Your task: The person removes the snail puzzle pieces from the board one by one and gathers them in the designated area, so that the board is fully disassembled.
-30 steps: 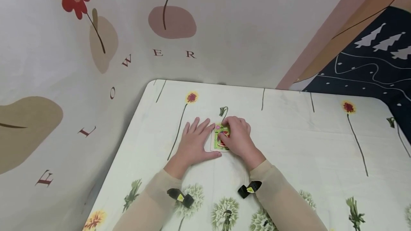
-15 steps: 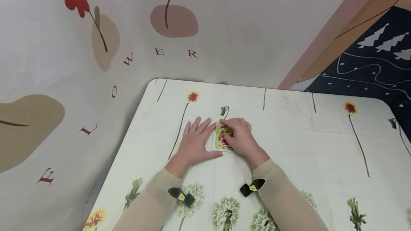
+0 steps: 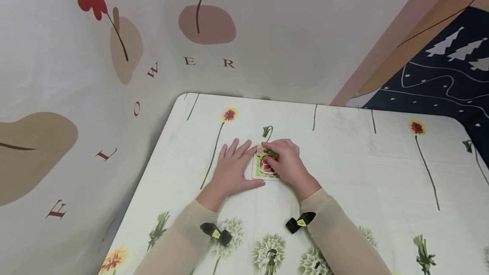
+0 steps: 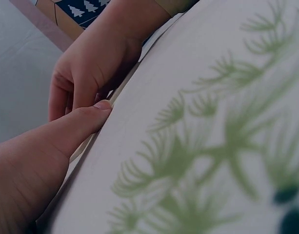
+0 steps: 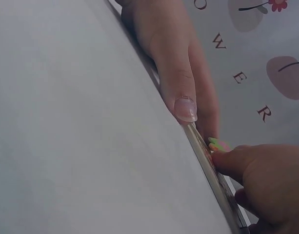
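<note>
A small puzzle board (image 3: pixel 259 173) with a pale rim and a green and red picture lies flat between both hands. My left hand (image 3: pixel 231 171) is spread with straight fingers along its left side, the thumb at the near corner and the index fingertip near the far corner. In the right wrist view, its thumbnail (image 5: pixel 186 109) lies right at the board's edge. My right hand (image 3: pixel 286 162) reaches over from the right, thumb and index finger pinching a small green and pink puzzle piece (image 5: pixel 218 144), tilted up from the board. The hand hides the board's right part.
A white floral cloth (image 3: pixel 366 173) covers the table. Behind stands a pale wall hanging (image 3: pixel 282 41) with printed letters and flowers; a dark hanging (image 3: pixel 439 79) with white trees is at the right. A black wrist camera (image 3: pixel 299 223) sits on the right sleeve.
Over the last second my right thumb has shifted slightly across the picture, baring more of the red part. My left hand keeps its place by the board. The head view has shifted slightly.
</note>
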Demonstrator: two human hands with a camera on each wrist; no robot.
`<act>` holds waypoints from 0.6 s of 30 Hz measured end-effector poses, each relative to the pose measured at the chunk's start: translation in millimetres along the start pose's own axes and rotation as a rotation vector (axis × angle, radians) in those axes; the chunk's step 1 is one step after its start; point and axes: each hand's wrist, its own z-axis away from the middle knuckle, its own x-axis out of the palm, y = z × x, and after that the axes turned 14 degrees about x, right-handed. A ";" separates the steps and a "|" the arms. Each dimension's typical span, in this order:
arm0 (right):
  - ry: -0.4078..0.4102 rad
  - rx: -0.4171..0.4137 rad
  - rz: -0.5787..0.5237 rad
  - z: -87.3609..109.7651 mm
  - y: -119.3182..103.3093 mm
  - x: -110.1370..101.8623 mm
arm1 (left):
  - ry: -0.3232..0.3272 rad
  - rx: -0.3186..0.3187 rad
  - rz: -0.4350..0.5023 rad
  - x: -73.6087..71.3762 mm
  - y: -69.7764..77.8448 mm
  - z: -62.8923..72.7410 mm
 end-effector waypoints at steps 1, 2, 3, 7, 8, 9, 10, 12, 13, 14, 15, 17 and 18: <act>0.002 0.000 -0.001 0.0 0.6 -0.6 | 0.001 0.001 -0.001 0.1 0.0 -0.1; 0.004 0.001 -0.005 0.1 1.3 -1.5 | -0.001 0.000 -0.003 0.2 0.1 -0.4; 0.005 0.000 -0.008 0.1 2.3 -2.5 | 0.000 0.001 -0.005 0.3 0.2 -0.7; 0.009 -0.008 -0.018 0.7 8.4 -7.8 | -0.012 -0.003 -0.009 0.3 0.5 -2.1; 0.007 -0.008 -0.021 1.0 10.0 -9.5 | -0.012 -0.003 -0.009 0.3 0.5 -2.4; 0.004 -0.006 -0.023 1.2 11.7 -11.2 | -0.015 -0.005 -0.009 0.3 0.4 -2.7; 0.000 -0.005 -0.024 1.5 13.2 -13.0 | -0.020 -0.008 -0.009 0.4 0.3 -2.9; -0.010 0.001 -0.028 2.0 16.2 -16.6 | -0.027 -0.013 -0.012 0.7 -0.1 -3.3; -0.017 0.004 -0.033 2.6 17.5 -18.8 | -0.027 -0.014 -0.012 0.9 -0.3 -3.3; -0.023 0.006 -0.036 3.0 18.8 -21.0 | -0.026 -0.014 -0.013 1.1 -0.5 -3.2; -0.027 0.006 -0.033 3.5 21.1 -22.8 | -0.029 -0.017 -0.012 1.4 -0.7 -3.2; -0.033 0.011 -0.032 5.1 25.9 -27.0 | -0.023 -0.015 -0.012 2.0 -1.3 -2.8; -0.033 0.017 -0.032 6.2 29.0 -29.3 | -0.019 -0.013 -0.009 2.1 -1.5 -2.5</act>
